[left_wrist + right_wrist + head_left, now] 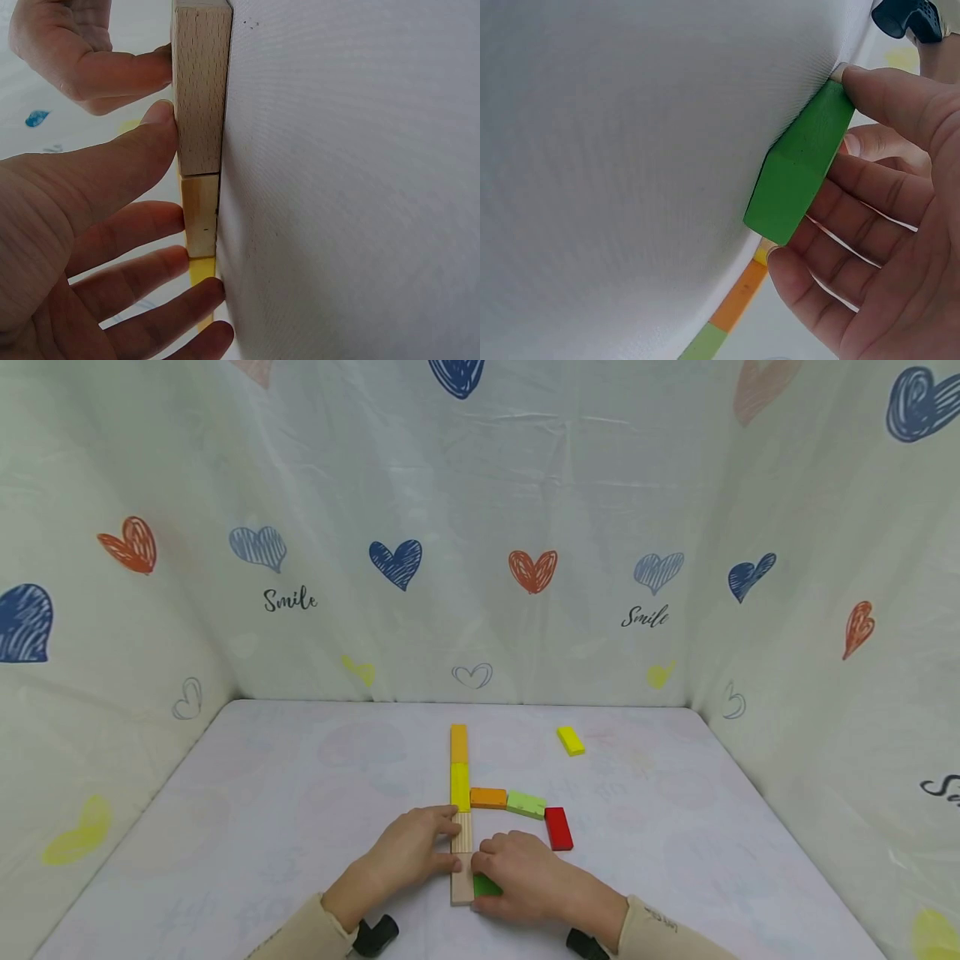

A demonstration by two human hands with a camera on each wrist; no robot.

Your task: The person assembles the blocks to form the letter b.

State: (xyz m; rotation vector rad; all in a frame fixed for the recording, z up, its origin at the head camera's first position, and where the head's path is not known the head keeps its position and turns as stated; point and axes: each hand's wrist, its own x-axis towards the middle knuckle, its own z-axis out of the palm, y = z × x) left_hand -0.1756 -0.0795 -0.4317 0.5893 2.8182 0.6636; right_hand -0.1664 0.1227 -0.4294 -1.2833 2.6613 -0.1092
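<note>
A straight column of flat wooden blocks runs away from the person: a plain block (462, 893) nearest, then a striped plain block (464, 832), a yellow block (459, 787) and an orange block (459, 743). My left hand (408, 847) touches the column's left side with thumb and spread fingers. To the right of the nearest plain block lies a green block (799, 165). Its ends are between the thumb and fingers of my right hand (528, 878), which covers much of it in the head view.
An orange block (488, 798), a light green block (527, 804) and a red block (558, 828) curve off the column's right side. Farther back lies a loose yellow block (571, 741). A white cloth covers the table (285, 793); a patterned curtain (465, 627) encloses it.
</note>
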